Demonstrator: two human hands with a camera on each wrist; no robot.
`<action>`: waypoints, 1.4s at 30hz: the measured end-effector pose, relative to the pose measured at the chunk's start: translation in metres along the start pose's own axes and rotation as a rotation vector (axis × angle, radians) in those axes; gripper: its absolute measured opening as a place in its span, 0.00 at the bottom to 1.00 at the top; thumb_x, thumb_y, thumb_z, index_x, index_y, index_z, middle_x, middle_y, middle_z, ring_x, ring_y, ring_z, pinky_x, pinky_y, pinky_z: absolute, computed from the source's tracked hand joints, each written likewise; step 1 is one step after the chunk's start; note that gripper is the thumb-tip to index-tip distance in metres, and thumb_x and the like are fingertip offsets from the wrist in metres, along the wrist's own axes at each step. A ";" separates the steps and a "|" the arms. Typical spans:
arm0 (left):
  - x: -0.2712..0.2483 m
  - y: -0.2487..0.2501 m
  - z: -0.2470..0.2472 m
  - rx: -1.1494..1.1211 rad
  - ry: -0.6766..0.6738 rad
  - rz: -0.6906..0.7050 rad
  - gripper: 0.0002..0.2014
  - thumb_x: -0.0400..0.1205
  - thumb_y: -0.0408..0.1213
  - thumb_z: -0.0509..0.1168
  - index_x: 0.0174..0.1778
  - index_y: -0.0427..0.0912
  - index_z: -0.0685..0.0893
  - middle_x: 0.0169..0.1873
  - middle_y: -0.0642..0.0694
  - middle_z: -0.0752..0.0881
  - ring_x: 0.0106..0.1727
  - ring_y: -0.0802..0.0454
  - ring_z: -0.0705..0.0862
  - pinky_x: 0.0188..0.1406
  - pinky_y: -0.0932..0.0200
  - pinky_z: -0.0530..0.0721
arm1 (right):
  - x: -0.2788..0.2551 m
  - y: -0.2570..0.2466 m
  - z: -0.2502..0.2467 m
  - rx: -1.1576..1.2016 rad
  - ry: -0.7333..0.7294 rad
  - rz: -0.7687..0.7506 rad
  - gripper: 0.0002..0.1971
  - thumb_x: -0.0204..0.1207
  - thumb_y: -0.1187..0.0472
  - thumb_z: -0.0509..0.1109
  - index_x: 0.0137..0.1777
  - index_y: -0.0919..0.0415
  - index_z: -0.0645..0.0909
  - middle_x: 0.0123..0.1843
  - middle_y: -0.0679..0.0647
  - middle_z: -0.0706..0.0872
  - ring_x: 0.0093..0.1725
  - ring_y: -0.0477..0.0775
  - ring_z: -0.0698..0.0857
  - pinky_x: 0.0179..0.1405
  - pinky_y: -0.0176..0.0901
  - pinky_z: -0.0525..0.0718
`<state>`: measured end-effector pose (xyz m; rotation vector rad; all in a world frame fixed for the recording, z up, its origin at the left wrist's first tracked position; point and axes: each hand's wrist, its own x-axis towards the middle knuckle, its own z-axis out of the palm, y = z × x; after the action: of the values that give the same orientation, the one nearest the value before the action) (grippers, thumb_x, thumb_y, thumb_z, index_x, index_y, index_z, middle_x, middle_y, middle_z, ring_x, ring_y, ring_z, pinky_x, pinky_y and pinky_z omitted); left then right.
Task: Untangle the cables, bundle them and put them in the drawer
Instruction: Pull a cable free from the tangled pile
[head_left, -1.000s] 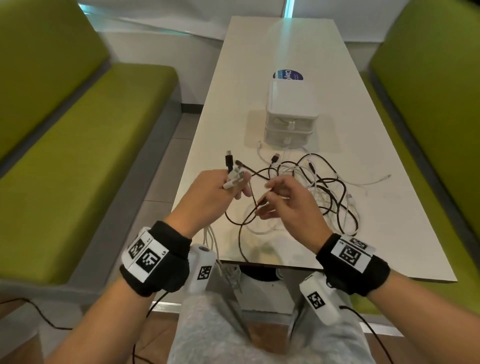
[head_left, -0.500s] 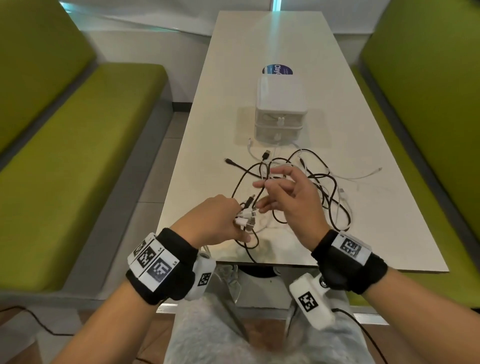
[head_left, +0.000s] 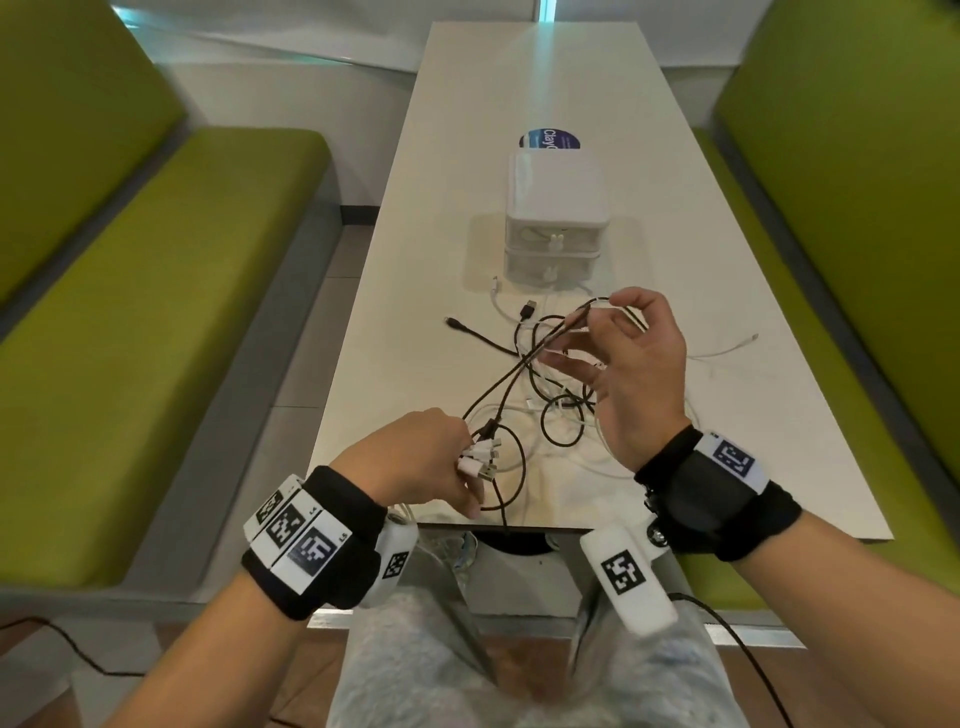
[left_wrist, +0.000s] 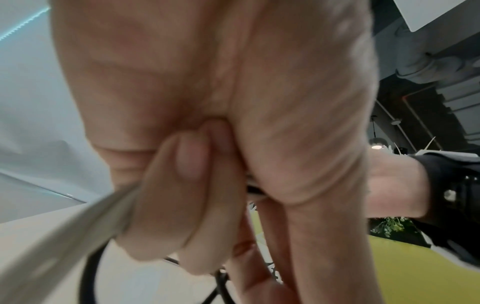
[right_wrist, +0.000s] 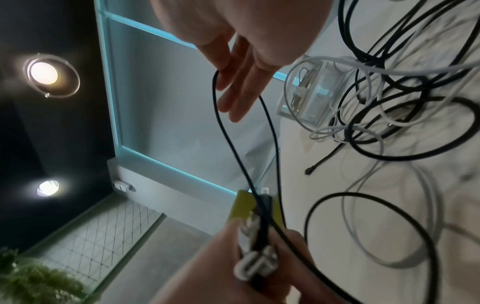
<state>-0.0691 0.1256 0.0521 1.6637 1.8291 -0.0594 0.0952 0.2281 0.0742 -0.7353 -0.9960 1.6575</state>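
The left hand (head_left: 415, 457) sat at the worktop's (head_left: 769, 415) near edge, at about 7 o'clock from the cable tangle (head_left: 561, 395), its fingers curled tight round a bunch of plug ends (head_left: 480, 457): several white connectors and at least one dark one stuck out of the fist toward 3 o'clock. In the left wrist view the fingers (left_wrist: 187, 185) were folded into the palm, with a pale blurred cord and a black loop running out beneath them.

The right hand (head_left: 634, 374) was raised above the tangle, at about 2 o'clock from the left hand. A black cable (head_left: 519, 369) ran taut from the left fist up to it and looped over its fingertips; thumb and forefinger were bent toward each other where the loop crossed, the other fingers spread loosely. In the right wrist view the black cable (right_wrist: 233, 144) hung as a narrow loop from the fingers (right_wrist: 241, 86) down to the plugs in the left hand (right_wrist: 233, 273).

The rest of the black and white cables lay in a loose heap on the worktop under and around the right hand, one white lead (head_left: 727, 348) trailing off toward 3 o'clock. The white drawer unit (head_left: 556, 223) stood at 12 o'clock just beyond the heap, both drawers pushed in, with a round blue sticker (head_left: 540, 139) on the worktop behind it. Green benches (head_left: 156, 312) flanked the worktop.
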 end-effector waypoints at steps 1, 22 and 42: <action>0.000 -0.001 0.000 0.004 0.005 -0.007 0.09 0.67 0.46 0.79 0.37 0.48 0.89 0.35 0.51 0.90 0.39 0.55 0.86 0.42 0.55 0.82 | 0.001 -0.003 0.000 0.022 -0.017 0.029 0.09 0.83 0.73 0.61 0.57 0.61 0.69 0.39 0.58 0.86 0.40 0.64 0.87 0.42 0.60 0.88; -0.014 -0.039 -0.017 0.091 0.061 -0.143 0.12 0.70 0.40 0.78 0.33 0.46 0.80 0.35 0.50 0.87 0.33 0.52 0.81 0.27 0.61 0.70 | 0.024 -0.040 -0.033 -1.551 -0.703 0.120 0.11 0.77 0.58 0.70 0.52 0.40 0.89 0.38 0.46 0.91 0.36 0.45 0.85 0.38 0.39 0.80; -0.033 -0.021 -0.036 -0.783 0.453 0.211 0.17 0.90 0.39 0.53 0.43 0.41 0.86 0.25 0.48 0.72 0.23 0.56 0.62 0.19 0.65 0.61 | -0.047 0.029 -0.028 -1.490 -1.300 0.494 0.24 0.76 0.51 0.74 0.73 0.47 0.77 0.61 0.45 0.88 0.53 0.44 0.83 0.50 0.35 0.77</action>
<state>-0.1039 0.1089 0.0888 1.3270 1.6332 1.0599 0.1197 0.1864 0.0348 -0.7392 -3.3508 1.4595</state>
